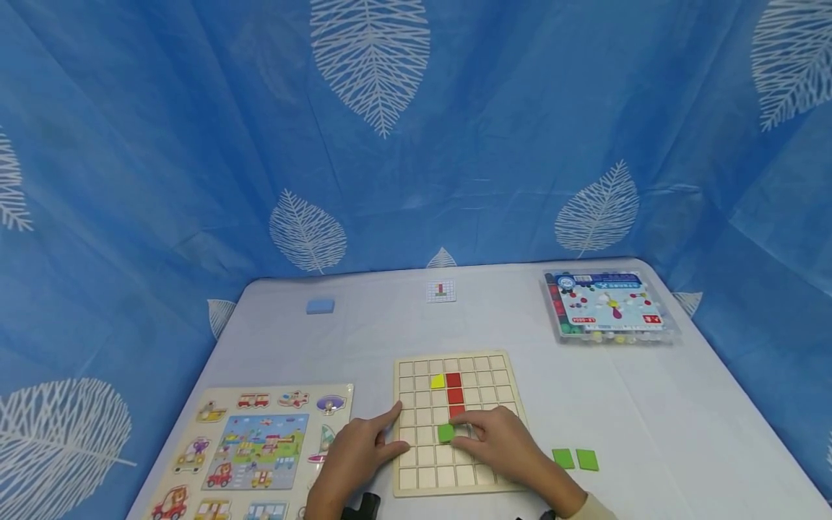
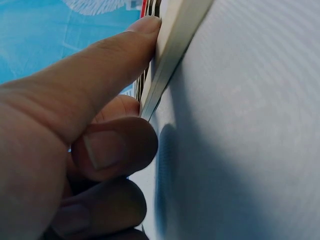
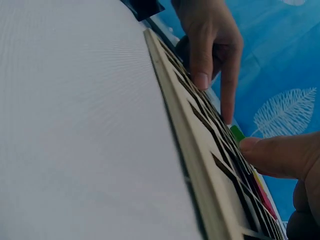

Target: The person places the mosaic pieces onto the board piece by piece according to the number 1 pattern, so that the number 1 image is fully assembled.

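Observation:
A wooden grid board [image 1: 425,491] lies in front of me. Between thumb and index finger, my right hand [image 1: 503,442] pinches a green square tile [image 1: 445,433] over the grid, just below the red tiles. My left hand [image 1: 359,451] steadies the board's left side, its extended index finger and thumb at the edge; the left wrist view shows its other fingers [image 2: 107,147] folded. Three red tiles [image 1: 455,395] form a column on the board, the lowest partly behind the right fingers. Left of the top red tile is a yellow tile [image 1: 438,381].
Two loose green tiles [image 1: 575,459] lie right of the board. A small pattern card [image 1: 440,291] is at the back, with a blue block [image 1: 321,306] to its left. A clear plastic case [image 1: 611,307] stands back right. A picture puzzle board [image 1: 214,404] occupies the left front.

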Motion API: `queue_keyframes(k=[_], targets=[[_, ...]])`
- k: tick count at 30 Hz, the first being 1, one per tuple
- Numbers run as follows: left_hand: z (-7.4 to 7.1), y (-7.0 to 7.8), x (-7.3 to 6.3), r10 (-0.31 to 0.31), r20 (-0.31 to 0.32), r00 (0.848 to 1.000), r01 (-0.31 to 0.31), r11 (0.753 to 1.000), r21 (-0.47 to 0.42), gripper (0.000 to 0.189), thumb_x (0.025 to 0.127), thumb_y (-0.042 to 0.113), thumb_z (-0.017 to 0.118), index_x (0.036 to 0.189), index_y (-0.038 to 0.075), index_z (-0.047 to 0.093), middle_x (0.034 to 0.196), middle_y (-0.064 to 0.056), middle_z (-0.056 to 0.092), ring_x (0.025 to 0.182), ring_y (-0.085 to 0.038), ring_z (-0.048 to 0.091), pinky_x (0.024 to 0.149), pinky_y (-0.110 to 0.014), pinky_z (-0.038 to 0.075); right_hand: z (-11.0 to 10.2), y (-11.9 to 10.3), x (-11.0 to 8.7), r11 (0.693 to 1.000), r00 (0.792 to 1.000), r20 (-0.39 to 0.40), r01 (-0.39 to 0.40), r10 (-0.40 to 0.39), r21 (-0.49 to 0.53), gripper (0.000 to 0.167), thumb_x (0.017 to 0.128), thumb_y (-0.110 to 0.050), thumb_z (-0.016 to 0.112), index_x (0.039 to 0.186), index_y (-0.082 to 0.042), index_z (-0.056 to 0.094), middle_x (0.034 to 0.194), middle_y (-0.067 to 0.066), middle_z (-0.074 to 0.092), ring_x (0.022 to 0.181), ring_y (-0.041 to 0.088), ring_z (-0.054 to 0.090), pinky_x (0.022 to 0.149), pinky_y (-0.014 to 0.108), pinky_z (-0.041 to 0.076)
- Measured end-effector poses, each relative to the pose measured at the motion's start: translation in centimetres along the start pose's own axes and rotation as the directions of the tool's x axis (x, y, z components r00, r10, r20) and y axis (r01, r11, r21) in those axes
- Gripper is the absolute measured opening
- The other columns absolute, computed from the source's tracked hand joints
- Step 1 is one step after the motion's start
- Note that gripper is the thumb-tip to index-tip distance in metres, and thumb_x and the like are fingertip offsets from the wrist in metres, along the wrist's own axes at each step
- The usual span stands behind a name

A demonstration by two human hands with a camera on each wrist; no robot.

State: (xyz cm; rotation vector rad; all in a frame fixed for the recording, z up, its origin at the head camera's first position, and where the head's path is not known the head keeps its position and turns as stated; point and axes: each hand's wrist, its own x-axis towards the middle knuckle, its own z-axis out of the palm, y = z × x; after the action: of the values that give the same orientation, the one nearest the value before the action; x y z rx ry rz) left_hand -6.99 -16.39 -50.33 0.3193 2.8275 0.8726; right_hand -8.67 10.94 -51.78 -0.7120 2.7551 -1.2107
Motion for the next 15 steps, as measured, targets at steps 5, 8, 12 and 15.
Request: queue_keyframes(k=[5,8,12,15], targets=[[0.0,0.04,0.04,0.005,-0.004,1.0,-0.005,1.0,-0.002,0.069,0.086,0.05,0.077,0.146,0.019,0.06,0.057,0.012,0.044,0.049,-0.005,0.036,0.049,-0.026,0.033,0.58,-0.1,0.27,0.998,1.0,-0.023,0.011,-0.013,-0.065,0.02,0.084,-0.034,0.084,0.102,-0.024,0.082,0.053,-0.023,0.037,0.05,-0.006,0.032,0.048,0.02,0.031],[-0.01,0.05,0.07,0.011,-0.009,1.0,-0.011,1.0,0.004,0.069,0.086,0.05,0.077,0.146,0.019,0.06,0.057,0.012,0.044,0.049,-0.005,0.035,0.049,-0.026,0.032,0.69,-0.18,0.36,0.996,1.0,-0.016,0.0,-0.002,-0.093,0.021,0.084,-0.033,0.084,0.102,-0.023,0.082,0.053,-0.022,0.037,0.05,-0.005,0.032,0.049,0.02,0.031],[0.06,0.05,0.07,0.007,-0.014,1.0,-0.007,1.0,0.012,0.069,0.086,0.05,0.078,0.145,0.02,0.061,0.057,0.012,0.044,0.049,-0.005,0.035,0.048,-0.025,0.032,0.66,-0.37,0.49,0.995,1.0,-0.009,-0.014,0.013,-0.094,0.021,0.083,-0.032,0.085,0.102,-0.023,0.082,0.053,-0.021,0.036,0.049,-0.005,0.032,0.048,0.021,0.031],[0.11,0.04,0.01,0.0,-0.012,1.0,0.0,1.0,0.011,0.069,0.085,0.051,0.078,0.145,0.02,0.061,0.057,0.012,0.044,0.049,-0.005,0.035,0.048,-0.026,0.032,0.62,-0.48,0.57,0.997,1.0,0.002,-0.023,0.024,-0.08,0.022,0.083,-0.032,0.085,0.102,-0.023,0.082,0.053,-0.021,0.037,0.049,-0.004,0.032,0.047,0.021,0.03]])
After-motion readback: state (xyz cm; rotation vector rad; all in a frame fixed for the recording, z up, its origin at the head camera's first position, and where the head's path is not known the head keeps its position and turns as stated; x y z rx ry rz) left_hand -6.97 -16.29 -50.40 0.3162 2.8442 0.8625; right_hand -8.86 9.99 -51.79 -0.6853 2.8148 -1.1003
